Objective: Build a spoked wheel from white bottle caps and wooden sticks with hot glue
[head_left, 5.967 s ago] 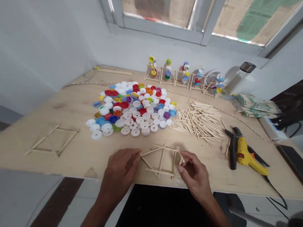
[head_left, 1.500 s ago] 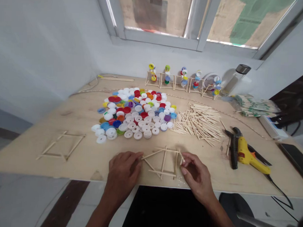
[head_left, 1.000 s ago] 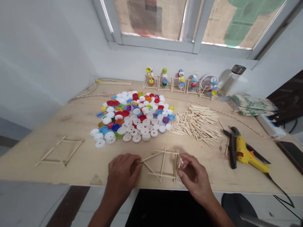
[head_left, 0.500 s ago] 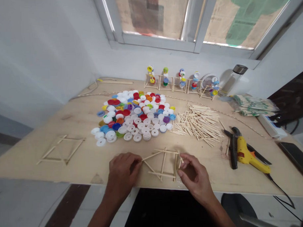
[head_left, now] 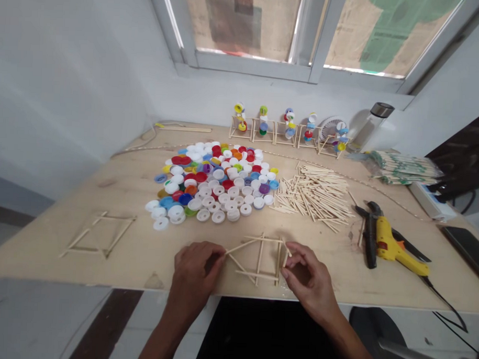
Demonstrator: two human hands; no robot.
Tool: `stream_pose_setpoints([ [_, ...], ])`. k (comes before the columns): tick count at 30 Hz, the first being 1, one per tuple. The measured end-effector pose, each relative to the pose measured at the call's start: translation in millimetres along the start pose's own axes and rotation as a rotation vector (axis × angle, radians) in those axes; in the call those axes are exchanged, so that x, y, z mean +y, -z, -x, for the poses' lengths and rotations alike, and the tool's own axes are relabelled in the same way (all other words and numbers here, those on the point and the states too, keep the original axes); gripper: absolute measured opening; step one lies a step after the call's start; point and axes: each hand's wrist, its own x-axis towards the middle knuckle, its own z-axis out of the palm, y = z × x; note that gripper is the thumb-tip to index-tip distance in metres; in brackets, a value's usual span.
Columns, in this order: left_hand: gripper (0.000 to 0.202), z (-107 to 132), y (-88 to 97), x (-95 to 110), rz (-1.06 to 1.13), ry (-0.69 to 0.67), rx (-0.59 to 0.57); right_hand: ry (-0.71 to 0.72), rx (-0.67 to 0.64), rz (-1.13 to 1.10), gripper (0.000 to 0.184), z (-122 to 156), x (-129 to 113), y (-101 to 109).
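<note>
A small frame of thin wooden sticks (head_left: 259, 259) stands near the table's front edge, between my two hands. My left hand (head_left: 197, 267) pinches the frame's left corner, where two slanted sticks meet. At the right end, my right hand (head_left: 309, 271) has its thumb and fingertips on short slanted sticks of the same frame. The fingers partly hide how those sticks join. Farther left, a second stick frame (head_left: 100, 235) lies by itself on the table.
Colourful bottle caps (head_left: 216, 184) spread behind the hands, beside a pile of loose sticks (head_left: 313, 195). A yellow glue gun (head_left: 398, 250) and black-handled pliers (head_left: 370, 236) lie right. Cap-and-stick models (head_left: 289, 126), a fan (head_left: 331, 129) and a bottle (head_left: 369, 126) line the wall.
The view has shifted very slightly. Both hands keep their hold on the stick frame, with the right fingertips barely changed at its right end.
</note>
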Motion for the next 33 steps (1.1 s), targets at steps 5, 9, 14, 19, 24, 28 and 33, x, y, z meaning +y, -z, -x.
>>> stream_pose_setpoints([
  [5,0.015,0.3,0.9,1.0,-0.008,0.012,-0.026,-0.002,-0.002,0.018,0.044,-0.2,1.3,0.2],
  [9,0.016,0.2,0.8,0.4,-0.002,0.012,-0.018,0.009,-0.007,0.013,0.045,-0.2,0.6,0.3],
  [14,0.014,-0.4,1.5,2.0,0.002,0.022,-0.025,0.011,-0.022,0.010,0.046,0.5,-0.2,1.0],
  [19,0.016,-1.2,2.1,4.1,-0.005,0.040,-0.011,0.019,-0.027,0.024,0.046,0.0,0.4,1.2],
  [24,0.017,-1.0,1.9,2.0,-0.018,0.042,-0.009,0.031,-0.022,0.037,0.046,-1.1,-0.1,1.3],
  [28,0.015,-1.1,1.8,0.6,0.006,0.058,0.004,0.047,-0.010,0.043,0.046,-1.1,0.0,1.4],
  [33,0.016,-1.1,2.3,-2.3,0.005,0.066,-0.002,0.029,-0.021,0.032,0.046,-0.9,0.3,1.3],
])
